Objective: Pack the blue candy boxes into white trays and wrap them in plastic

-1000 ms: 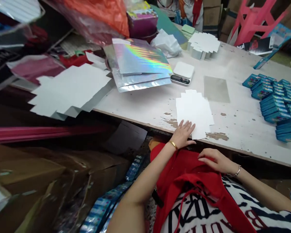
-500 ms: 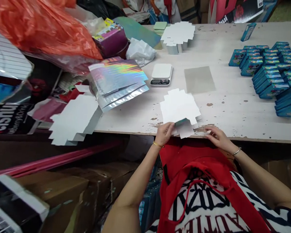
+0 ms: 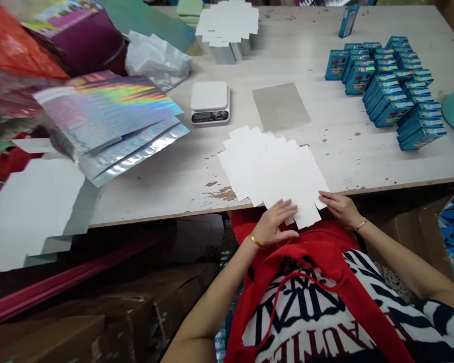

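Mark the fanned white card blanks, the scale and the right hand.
Fanned white card blanks (image 3: 282, 169), head view: white upper face.
Scale (image 3: 210, 96), head view: white platform.
Right hand (image 3: 343, 208), head view: back of hand.

There are two hands, one left hand (image 3: 276, 222) and one right hand (image 3: 339, 207), three groups of white cards (image 3: 278, 166), placed left, far and near, one scale (image 3: 211, 101), one grey sheet (image 3: 281, 107), one separate blue box (image 3: 348, 21) at far right, and many grouped blue boxes (image 3: 389, 115), too crowded for exact counting.
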`<state>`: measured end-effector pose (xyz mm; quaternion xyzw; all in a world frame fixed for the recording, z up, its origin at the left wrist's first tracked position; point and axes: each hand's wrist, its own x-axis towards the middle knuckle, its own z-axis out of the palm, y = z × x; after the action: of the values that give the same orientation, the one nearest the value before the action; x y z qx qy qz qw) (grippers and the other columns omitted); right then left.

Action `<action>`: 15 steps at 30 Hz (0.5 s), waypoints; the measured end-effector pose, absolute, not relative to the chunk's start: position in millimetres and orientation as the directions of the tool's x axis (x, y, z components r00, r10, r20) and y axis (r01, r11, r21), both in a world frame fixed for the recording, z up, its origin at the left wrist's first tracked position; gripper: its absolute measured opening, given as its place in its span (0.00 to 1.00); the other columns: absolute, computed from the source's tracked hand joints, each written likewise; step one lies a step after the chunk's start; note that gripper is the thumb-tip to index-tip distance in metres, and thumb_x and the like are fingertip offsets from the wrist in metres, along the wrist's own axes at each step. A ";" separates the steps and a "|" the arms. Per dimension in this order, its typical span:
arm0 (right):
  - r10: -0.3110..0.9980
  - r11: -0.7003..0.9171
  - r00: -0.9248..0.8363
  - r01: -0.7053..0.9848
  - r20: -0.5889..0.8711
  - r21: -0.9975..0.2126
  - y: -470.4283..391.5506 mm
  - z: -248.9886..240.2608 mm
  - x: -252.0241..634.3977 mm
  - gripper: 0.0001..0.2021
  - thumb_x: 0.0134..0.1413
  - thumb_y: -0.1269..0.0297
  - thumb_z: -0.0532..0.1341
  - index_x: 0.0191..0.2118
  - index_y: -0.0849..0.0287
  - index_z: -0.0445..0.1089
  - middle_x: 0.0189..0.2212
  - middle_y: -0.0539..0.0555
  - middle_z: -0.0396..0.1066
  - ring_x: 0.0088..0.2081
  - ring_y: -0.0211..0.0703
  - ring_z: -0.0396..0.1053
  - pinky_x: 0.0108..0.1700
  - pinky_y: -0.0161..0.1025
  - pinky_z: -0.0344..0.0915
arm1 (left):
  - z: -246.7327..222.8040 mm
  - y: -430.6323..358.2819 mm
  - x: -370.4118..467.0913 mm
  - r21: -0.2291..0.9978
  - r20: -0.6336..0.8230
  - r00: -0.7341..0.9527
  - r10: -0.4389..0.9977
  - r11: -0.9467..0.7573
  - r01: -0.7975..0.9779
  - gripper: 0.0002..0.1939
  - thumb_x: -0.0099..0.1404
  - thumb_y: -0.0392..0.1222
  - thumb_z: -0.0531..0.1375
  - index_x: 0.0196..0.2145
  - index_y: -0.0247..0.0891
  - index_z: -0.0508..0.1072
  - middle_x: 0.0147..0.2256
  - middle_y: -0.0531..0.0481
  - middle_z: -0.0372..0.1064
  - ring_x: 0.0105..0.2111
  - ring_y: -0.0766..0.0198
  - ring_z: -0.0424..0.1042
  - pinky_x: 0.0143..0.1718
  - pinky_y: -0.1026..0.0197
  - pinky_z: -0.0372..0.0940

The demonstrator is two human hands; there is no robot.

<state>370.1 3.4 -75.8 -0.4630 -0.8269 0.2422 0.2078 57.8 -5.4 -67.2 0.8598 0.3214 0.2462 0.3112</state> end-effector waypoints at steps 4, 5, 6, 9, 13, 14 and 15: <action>0.912 0.353 -0.379 0.542 0.153 -0.763 12.0 -70.7 361.2 0.13 0.65 0.62 0.54 0.46 0.54 0.75 0.49 0.57 0.75 0.50 0.44 0.73 0.54 0.47 0.70 | -66.3 -5.0 32.2 0.523 0.136 0.676 0.724 -0.632 0.572 0.37 0.61 0.55 0.63 0.63 0.39 0.62 0.65 0.38 0.56 0.69 0.43 0.44 0.67 0.36 0.40; 0.922 0.332 -0.354 0.513 0.157 -0.791 13.7 -69.5 358.9 0.12 0.65 0.61 0.55 0.44 0.54 0.76 0.46 0.56 0.76 0.49 0.45 0.73 0.54 0.47 0.70 | -70.1 -5.5 29.2 0.510 0.124 0.664 0.737 -0.622 0.595 0.31 0.64 0.50 0.61 0.63 0.41 0.64 0.65 0.39 0.57 0.69 0.46 0.45 0.67 0.37 0.41; 0.933 0.303 -0.329 0.492 0.148 -0.816 14.3 -69.1 356.9 0.12 0.65 0.60 0.56 0.43 0.54 0.76 0.44 0.56 0.76 0.47 0.45 0.74 0.52 0.47 0.71 | -75.3 -6.2 28.1 0.511 0.125 0.647 0.752 -0.608 0.608 0.25 0.67 0.46 0.58 0.61 0.42 0.66 0.64 0.41 0.59 0.68 0.49 0.47 0.67 0.38 0.43; 0.962 0.170 -0.267 0.441 0.052 -0.881 9.4 -72.5 352.7 0.14 0.65 0.55 0.55 0.46 0.54 0.74 0.48 0.57 0.73 0.34 0.41 0.75 0.39 0.43 0.75 | -90.7 -8.0 34.3 0.585 0.174 0.553 0.815 -0.537 0.608 0.17 0.70 0.41 0.52 0.54 0.44 0.72 0.58 0.44 0.67 0.66 0.55 0.54 0.67 0.40 0.46; 0.977 0.049 -0.212 0.332 -0.024 -0.942 -3.4 -79.7 347.5 0.17 0.66 0.52 0.52 0.48 0.55 0.71 0.54 0.59 0.67 0.26 0.33 0.72 0.30 0.38 0.75 | -88.6 -8.6 48.1 0.764 0.195 0.317 0.928 -0.346 0.544 0.13 0.70 0.42 0.53 0.45 0.43 0.76 0.50 0.46 0.75 0.62 0.57 0.61 0.67 0.38 0.44; 0.981 0.039 -0.191 0.311 -0.022 -0.950 -5.5 -80.8 346.0 0.17 0.66 0.52 0.52 0.48 0.56 0.71 0.55 0.59 0.66 0.27 0.34 0.72 0.31 0.38 0.75 | -84.8 -8.5 50.3 0.797 0.171 0.280 0.945 -0.300 0.524 0.11 0.70 0.43 0.54 0.43 0.43 0.76 0.48 0.46 0.77 0.61 0.57 0.63 0.67 0.37 0.42; 0.985 0.032 -0.173 0.296 -0.020 -0.955 -7.0 -81.5 344.6 0.17 0.66 0.51 0.52 0.48 0.56 0.70 0.55 0.60 0.66 0.28 0.34 0.73 0.32 0.39 0.76 | -81.0 -8.3 51.9 0.819 0.141 0.267 0.953 -0.264 0.509 0.10 0.69 0.43 0.55 0.41 0.43 0.77 0.46 0.47 0.77 0.61 0.57 0.64 0.67 0.36 0.41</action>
<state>344.6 -7.0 -81.5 -0.5225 -0.6126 0.4594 0.3751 51.9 -8.3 -81.0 0.7224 0.5062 0.3318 0.3345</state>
